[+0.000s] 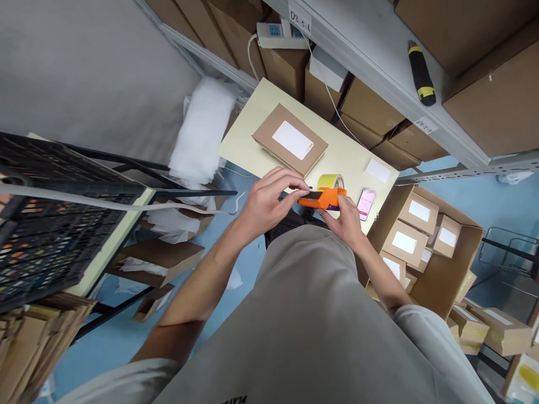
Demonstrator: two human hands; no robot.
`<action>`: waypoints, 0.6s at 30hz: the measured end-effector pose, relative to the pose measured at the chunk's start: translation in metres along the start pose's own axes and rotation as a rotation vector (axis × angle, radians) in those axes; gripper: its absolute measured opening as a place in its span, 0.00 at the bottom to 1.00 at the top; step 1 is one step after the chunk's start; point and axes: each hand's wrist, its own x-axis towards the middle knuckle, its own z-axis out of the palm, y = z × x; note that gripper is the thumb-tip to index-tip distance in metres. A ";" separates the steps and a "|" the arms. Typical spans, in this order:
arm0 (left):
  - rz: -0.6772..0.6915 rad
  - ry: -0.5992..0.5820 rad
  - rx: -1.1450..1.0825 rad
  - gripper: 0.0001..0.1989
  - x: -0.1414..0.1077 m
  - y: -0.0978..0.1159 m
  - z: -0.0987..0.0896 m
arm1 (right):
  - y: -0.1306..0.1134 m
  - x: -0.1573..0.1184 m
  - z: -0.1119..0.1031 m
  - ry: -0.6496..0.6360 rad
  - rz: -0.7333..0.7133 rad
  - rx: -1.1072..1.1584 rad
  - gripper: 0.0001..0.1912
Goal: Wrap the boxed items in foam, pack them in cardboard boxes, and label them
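In front of the grey shirt [311, 314], at the near edge of the pale worktop [240, 134], is the orange tool [330, 198], which has a dark end pointing to the left. The right hand [347, 220] has its grip closed around the orange part of this tool. The left hand [273, 199] brings its thumb and fingertips together at the dark end; if its grip really holds this end, I cannot tell.

Just beyond the tool there is a roll of yellow tape [329, 181]; whether the two are joined is not clear. To the right, a phone [366, 203] with a lit pink screen lies on the worktop, and a white paper [378, 170] lies a little farther. To the left of the tape, a closed brown box [290, 139] rests flat, with a white label on its top.

At the right of the worktop stands a large open carton [452, 275], and inside it are several small labelled boxes [405, 241]. At the left of the worktop there is a white wrapping bundle [204, 129]. Across the far side runs a grey metal shelf [370, 56], on which a black and yellow cutter [421, 76] lies. Behind the worktop, a white power strip [283, 35] sits on brown cartons [283, 70].
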 end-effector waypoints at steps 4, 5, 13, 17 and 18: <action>-0.170 0.155 -0.042 0.15 -0.013 -0.030 -0.005 | 0.028 -0.012 0.010 -0.188 0.128 -0.140 0.22; -0.225 0.223 -0.056 0.16 -0.016 -0.044 -0.008 | 0.039 -0.016 0.010 -0.255 0.188 -0.197 0.23; -0.614 0.342 -0.285 0.25 -0.066 -0.193 0.042 | 0.106 -0.029 0.024 -0.463 0.314 -0.588 0.30; -0.751 0.411 -0.394 0.28 -0.094 -0.235 0.085 | 0.125 -0.018 0.048 -0.436 0.292 -0.694 0.29; -0.757 0.434 -0.410 0.28 -0.098 -0.241 0.092 | 0.129 -0.015 0.054 -0.438 0.287 -0.712 0.28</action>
